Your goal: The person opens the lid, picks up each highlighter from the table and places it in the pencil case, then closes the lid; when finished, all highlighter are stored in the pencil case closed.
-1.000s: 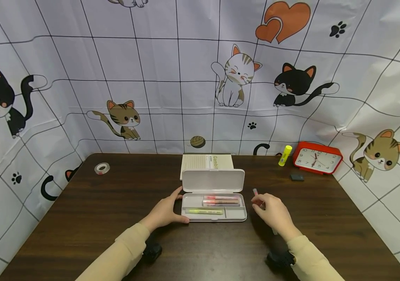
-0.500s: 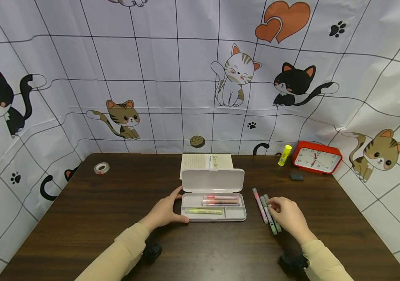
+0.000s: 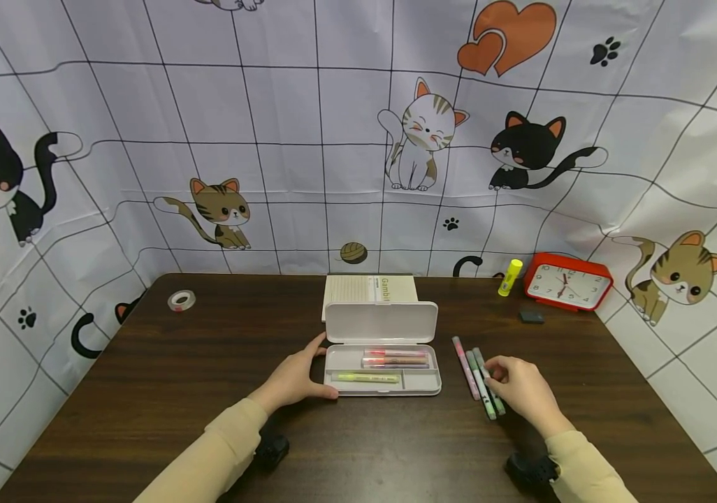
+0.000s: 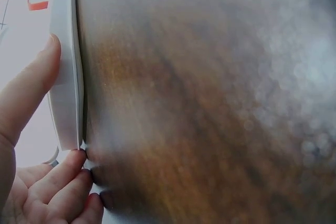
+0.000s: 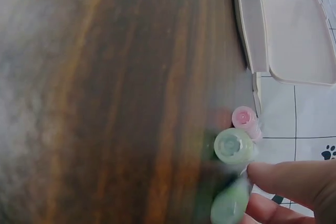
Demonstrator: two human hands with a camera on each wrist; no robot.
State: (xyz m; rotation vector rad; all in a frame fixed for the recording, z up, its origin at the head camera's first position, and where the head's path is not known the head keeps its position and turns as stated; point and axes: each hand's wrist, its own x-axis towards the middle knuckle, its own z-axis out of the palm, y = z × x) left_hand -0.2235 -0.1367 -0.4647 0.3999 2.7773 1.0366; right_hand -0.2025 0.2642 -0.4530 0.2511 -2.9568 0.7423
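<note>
An open white pencil case (image 3: 380,324) stands mid-table, its lid raised toward the back. My left hand (image 3: 292,377) holds its left end, thumb along the front wall and fingers at the side. Several reddish pens (image 3: 396,359) lie in the back compartment and a yellow highlighter (image 3: 367,378) in the front one. To the right of the case, a pink marker (image 3: 466,370) and two green markers lie side by side. My right hand (image 3: 522,391) pinches the outer green marker (image 5: 230,203) with thumb and fingers. The other green marker (image 5: 233,146) lies right beside it.
Behind the case lies a lined notepad (image 3: 349,288). A tape roll (image 3: 182,301) is at the back left. At the back right stand a yellow glue stick (image 3: 510,278) and a red clock (image 3: 569,282), with a small dark block (image 3: 531,317) in front.
My right hand has moved right, from over the pink marker to the outer green marker, uncovering all the loose markers. My left hand and the pencil case stay in place.
</note>
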